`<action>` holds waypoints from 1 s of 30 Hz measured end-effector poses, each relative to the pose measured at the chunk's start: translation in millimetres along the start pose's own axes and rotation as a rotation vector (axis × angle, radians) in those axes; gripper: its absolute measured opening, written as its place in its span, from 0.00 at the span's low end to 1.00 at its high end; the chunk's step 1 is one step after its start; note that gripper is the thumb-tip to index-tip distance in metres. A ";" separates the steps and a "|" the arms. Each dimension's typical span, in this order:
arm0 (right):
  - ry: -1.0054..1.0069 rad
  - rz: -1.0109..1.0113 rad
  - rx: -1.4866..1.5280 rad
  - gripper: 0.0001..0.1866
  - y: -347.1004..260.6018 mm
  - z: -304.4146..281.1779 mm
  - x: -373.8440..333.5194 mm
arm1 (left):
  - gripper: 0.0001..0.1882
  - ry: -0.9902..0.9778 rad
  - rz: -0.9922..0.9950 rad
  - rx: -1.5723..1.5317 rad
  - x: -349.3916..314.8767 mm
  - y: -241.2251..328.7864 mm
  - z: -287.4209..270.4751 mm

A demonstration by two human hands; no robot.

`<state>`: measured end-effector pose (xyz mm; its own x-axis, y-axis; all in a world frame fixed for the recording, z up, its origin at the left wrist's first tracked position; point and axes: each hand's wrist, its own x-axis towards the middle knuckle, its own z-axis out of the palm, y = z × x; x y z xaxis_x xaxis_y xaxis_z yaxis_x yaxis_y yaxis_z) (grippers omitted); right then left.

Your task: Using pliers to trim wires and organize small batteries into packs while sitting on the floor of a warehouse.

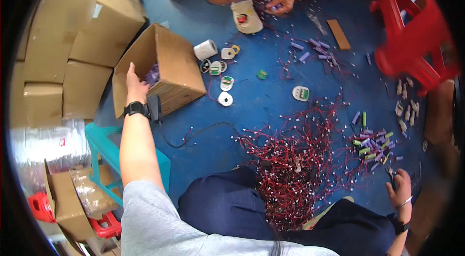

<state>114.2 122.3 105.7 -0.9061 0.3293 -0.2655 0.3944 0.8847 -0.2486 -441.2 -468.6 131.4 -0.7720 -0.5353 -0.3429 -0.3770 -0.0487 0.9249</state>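
My left hand (pixel 137 86) reaches over the near side of an open cardboard box (pixel 181 69), its fingers stretched out. Inside the box lie purple cylindrical battery cells (pixel 152 75); no cell shows in my hand. Low on the right, my right hand (pixel 401 189) is closed around what looks like a small pair of pliers (pixel 391 172), partly hidden by the fingers. Just beyond it is a loose pile of purple and green battery cells (pixel 373 145). A large tangle of red wires with white connectors (pixel 295 159) spreads on the floor before my knees.
Across from me, another person's hands (pixel 282 3) work among wires and cells. White round housings (pixel 225 98) and a paper roll (pixel 206 49) sit beside the box. A teal stool (pixel 109 152) stands left, a red stool (pixel 414 38) right. Cartons (pixel 58 38) are stacked far left.
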 end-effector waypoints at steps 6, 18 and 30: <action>-0.220 -0.017 0.039 0.13 -20.4 -23.7 43.9 | 0.14 -0.431 0.846 0.229 -44.3 6.0 89.8; -0.311 -0.090 -0.038 0.13 -25.4 2.7 30.2 | 0.13 -1.763 0.931 0.962 -364.4 -267.8 317.2; 0.253 0.268 0.535 0.16 -65.7 102.7 38.6 | 0.14 -1.659 1.098 1.256 -408.3 -317.0 344.3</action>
<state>69.0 43.0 16.1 -0.7479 0.6414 -0.1711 0.5743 0.4961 -0.6512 -182.7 55.7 -78.4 -0.1878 0.9122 -0.3642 0.7903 0.3605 0.4955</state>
